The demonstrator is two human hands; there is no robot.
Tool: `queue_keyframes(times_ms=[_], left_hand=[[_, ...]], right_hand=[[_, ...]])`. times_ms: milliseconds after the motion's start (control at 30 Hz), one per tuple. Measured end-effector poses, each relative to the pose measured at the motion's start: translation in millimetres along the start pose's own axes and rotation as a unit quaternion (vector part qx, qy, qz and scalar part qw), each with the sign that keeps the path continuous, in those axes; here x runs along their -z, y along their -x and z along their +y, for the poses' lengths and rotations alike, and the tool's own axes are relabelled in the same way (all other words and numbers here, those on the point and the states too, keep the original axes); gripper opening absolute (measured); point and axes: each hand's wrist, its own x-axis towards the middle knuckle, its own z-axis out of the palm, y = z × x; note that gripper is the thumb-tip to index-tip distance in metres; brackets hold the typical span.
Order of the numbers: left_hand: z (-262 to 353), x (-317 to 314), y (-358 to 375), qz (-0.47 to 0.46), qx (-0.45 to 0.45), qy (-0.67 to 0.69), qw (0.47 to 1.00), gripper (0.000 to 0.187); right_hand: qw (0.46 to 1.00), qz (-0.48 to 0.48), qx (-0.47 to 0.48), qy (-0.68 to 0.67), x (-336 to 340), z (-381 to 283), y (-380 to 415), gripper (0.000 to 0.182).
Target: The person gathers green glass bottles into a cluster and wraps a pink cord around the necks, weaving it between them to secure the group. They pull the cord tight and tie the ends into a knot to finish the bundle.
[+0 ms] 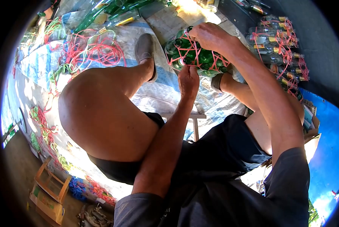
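Between my feet stands a bundle of green glass bottles [206, 56], their necks up, laced together in a zigzag of pink plastic string [216, 59]. At the near edge of the bundle, my left hand [188, 81] is closed, its fingertips pinching the pink string beside a bottle neck. My right hand [210, 36] reaches over the far side, fingers curled down and closed at the string by a corner bottle's neck. The right fingertips are partly hidden behind the hand.
Tied rows of clear bottles [275, 49] stand at the right. Loose green bottles [113, 13] lie at the far left. Tangled pink and green string [94, 49] is spread on the blue-and-white tarp [139, 26]. A wooden chair [50, 183] is at lower left.
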Motion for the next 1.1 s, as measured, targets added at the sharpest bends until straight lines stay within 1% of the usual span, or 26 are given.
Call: queue_keyframes(times_ms=[67,167,200,267,467,567,700,800,900,967,1000,1067,1100], left_hand=[[2,-1,-1,-0.003,0.001,0.005,1.000,0.030],[3,-2,2,-0.003,0.010,0.022,1.000,0.029],[4,-3,3,-0.002,0.014,0.029,0.999,0.028],[5,-1,3,-0.002,0.013,0.011,1.000,0.028],[8,7,2,-0.002,0.019,-0.019,1.000,0.028],[12,11,2,0.002,0.024,-0.031,0.999,0.029],[13,15,3,0.016,0.039,-0.052,0.998,0.031],[13,20,3,-0.001,0.045,-0.072,0.996,0.031],[16,21,4,0.005,0.061,-0.062,0.996,0.031],[19,22,6,0.014,0.041,-0.066,0.997,0.032],[20,21,7,0.019,0.031,-0.068,0.997,0.032],[19,25,6,0.010,0.041,-0.085,0.995,0.032],[16,27,6,0.006,0.046,-0.093,0.995,0.032]], right_hand=[[1.000,0.019,0.009,-0.018,-1,-1,-3,0.006],[0.998,0.000,-0.014,0.054,0,-6,-10,0.013],[0.999,0.014,-0.011,0.050,0,-7,-11,0.012],[0.998,0.044,-0.006,0.041,0,-8,-11,0.011],[0.997,0.045,-0.018,0.060,-4,-10,-14,0.013],[0.996,0.066,-0.009,0.058,-9,-8,-15,0.011],[0.997,0.062,-0.001,0.045,-12,-3,-13,0.010],[0.997,0.064,-0.004,0.035,-13,-2,-8,0.011],[0.998,0.065,0.007,0.006,-14,2,-2,0.011],[0.997,0.073,0.014,-0.013,-19,4,2,0.010],[0.997,0.071,0.005,-0.013,-22,4,4,0.011],[0.998,0.068,-0.014,-0.012,-27,5,8,0.013],[0.996,0.083,-0.015,-0.020,-30,5,11,0.016]])
